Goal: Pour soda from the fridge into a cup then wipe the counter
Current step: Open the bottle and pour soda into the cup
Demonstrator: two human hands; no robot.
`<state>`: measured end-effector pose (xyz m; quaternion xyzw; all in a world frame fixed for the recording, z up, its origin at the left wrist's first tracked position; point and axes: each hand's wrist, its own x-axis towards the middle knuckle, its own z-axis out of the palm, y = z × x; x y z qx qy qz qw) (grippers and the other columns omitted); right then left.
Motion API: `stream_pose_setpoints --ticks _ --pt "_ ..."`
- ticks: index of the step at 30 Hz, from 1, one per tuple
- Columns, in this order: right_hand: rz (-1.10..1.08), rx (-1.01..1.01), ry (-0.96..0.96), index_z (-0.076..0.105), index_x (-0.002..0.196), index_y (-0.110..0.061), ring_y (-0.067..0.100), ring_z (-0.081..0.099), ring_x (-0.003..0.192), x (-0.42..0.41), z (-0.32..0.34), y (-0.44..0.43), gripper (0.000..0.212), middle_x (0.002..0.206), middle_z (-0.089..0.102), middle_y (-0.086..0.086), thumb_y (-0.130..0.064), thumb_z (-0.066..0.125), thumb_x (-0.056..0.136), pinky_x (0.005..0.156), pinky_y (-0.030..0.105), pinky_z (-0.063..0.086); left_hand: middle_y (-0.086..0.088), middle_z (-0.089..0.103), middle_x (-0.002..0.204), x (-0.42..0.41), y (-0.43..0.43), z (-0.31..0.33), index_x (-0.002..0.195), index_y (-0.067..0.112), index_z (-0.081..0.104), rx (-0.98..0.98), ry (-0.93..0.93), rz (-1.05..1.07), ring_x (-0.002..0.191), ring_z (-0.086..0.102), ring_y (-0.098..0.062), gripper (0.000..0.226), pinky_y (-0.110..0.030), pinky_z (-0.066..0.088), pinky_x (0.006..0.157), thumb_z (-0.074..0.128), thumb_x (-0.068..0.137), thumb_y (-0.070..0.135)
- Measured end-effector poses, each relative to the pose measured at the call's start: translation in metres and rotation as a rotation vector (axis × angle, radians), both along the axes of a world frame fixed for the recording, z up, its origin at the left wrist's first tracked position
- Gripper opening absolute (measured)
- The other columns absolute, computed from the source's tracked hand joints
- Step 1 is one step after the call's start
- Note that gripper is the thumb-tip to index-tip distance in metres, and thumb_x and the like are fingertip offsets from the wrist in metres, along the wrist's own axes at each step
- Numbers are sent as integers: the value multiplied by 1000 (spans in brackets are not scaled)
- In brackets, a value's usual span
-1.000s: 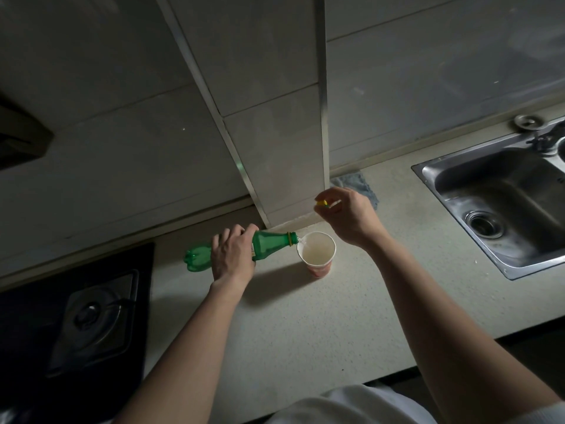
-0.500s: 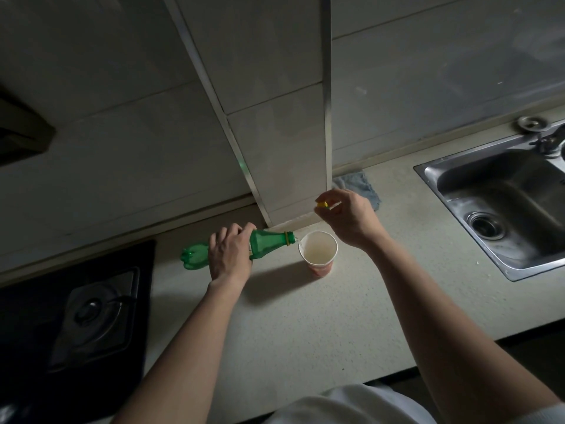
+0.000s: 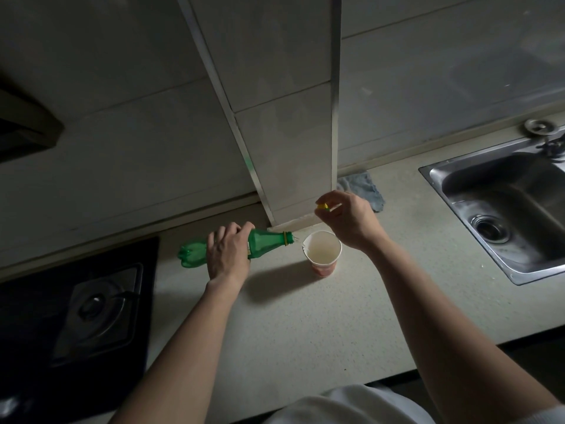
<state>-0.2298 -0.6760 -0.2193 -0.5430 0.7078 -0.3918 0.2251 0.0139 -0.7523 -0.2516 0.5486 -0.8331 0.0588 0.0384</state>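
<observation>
My left hand (image 3: 227, 255) grips a green plastic soda bottle (image 3: 266, 243) lying almost level above the counter, its open mouth pointing right, a short gap from the cup's rim. The paper cup (image 3: 322, 252), white inside with a red base, stands on the pale counter (image 3: 305, 325) and holds pale liquid. My right hand (image 3: 348, 218) hovers behind and above the cup and pinches the small yellow bottle cap (image 3: 322, 206) between thumb and fingers. A blue-grey cloth (image 3: 365, 188) lies crumpled on the counter by the wall, just behind my right hand.
A tiled column (image 3: 290, 133) juts out from the wall right behind the cup. A steel sink (image 3: 504, 209) is set into the counter at right, with a tap at its far edge. A black gas hob (image 3: 76, 307) fills the left side.
The bottle's mouth has drawn back left from the cup's rim and the bottle has levelled out; no stream reaches the cup now. My right hand with the cap has hardly moved.
</observation>
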Motion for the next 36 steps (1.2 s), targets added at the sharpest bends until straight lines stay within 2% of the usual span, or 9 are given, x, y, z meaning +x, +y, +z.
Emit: stream_pose_setpoints --ticks 7,11,25,36 --pt "2 -9 9 67 113 -15 -6 59 75 3 0 0 25 107 69 1 -28 66 92 57 2 44 3 61 107 4 0 1 118 33 54 -1 4 6 100 55 -24 62 -36 36 86 80 68 6" --pt "0 -8 15 67 112 -15 3 63 80 3 -1 1 24 107 69 2 -28 66 91 60 5 45 3 61 107 4 0 1 119 33 54 -5 0 4 100 55 -23 62 -36 36 86 79 69 5" --pt "-10 -13 11 67 111 -17 2 64 79 3 -1 1 24 106 69 1 -29 67 91 61 6 46 3 60 109 0 0 4 121 33 53 7 19 -9 101 54 -23 64 -37 38 88 79 68 7" --pt "-10 -7 -3 66 113 -15 9 66 85 2 -3 4 25 109 69 4 -28 65 92 66 11 49 3 61 110 -5 1 5 121 32 53 23 39 -21 102 54 -23 65 -37 38 90 83 67 11"
